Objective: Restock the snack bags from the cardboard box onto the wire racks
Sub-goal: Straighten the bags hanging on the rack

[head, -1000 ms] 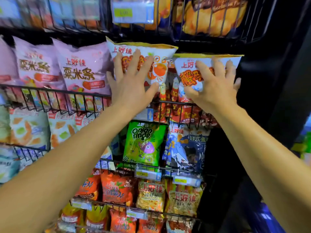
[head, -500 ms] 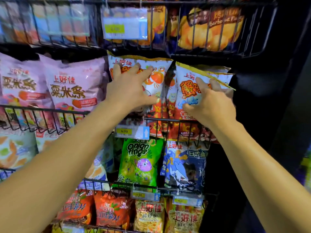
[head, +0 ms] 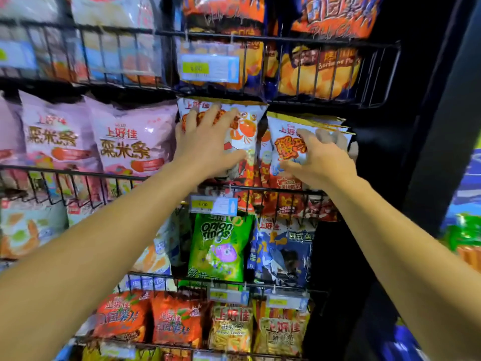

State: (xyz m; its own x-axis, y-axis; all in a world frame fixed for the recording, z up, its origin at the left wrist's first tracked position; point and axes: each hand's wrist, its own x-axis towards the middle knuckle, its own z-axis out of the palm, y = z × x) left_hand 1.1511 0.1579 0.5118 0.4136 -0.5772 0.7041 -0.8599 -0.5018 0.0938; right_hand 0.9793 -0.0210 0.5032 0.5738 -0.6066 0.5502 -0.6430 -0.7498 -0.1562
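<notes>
My left hand point(head: 208, 147) lies flat, fingers spread, on a white-and-orange crab-print snack bag point(head: 242, 131) standing in the black wire rack point(head: 260, 190), its grip open and pressing only. My right hand point(head: 322, 157) curls round the neighbouring white-and-orange snack bag with a gold top edge point(head: 289, 144), thumb on its front, fingertips point(head: 338, 138) over its right side. The two bags stand just beside each other, above a green onion-rings bag point(head: 218, 246) on the rack below.
</notes>
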